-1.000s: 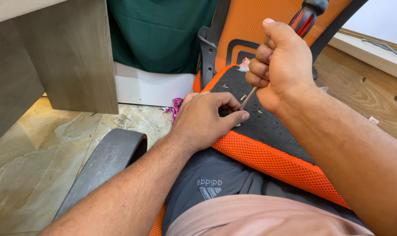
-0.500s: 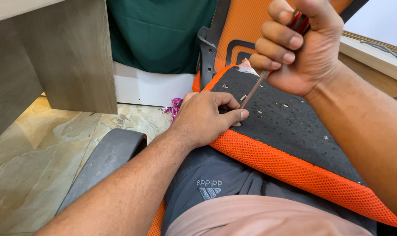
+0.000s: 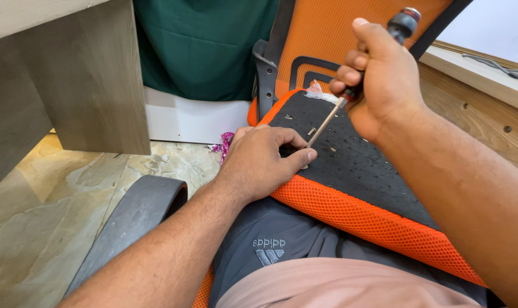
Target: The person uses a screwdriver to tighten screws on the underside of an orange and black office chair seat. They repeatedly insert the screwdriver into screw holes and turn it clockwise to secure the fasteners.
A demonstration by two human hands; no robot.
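One screwdriver (image 3: pixel 350 94) in right hand (image 3: pixel 379 85) fist, shaft slanting down-left; left hand (image 3: pixel 264 159) fingers pinched at tip.

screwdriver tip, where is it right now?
Head view, centre: the screwdriver tip sits on the black seat underside, by the left hand fingertips; right hand grips the handle.

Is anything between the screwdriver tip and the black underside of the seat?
Nothing visible. The screwdriver in the right hand runs down to the black seat underside, beside the left hand fingertips.
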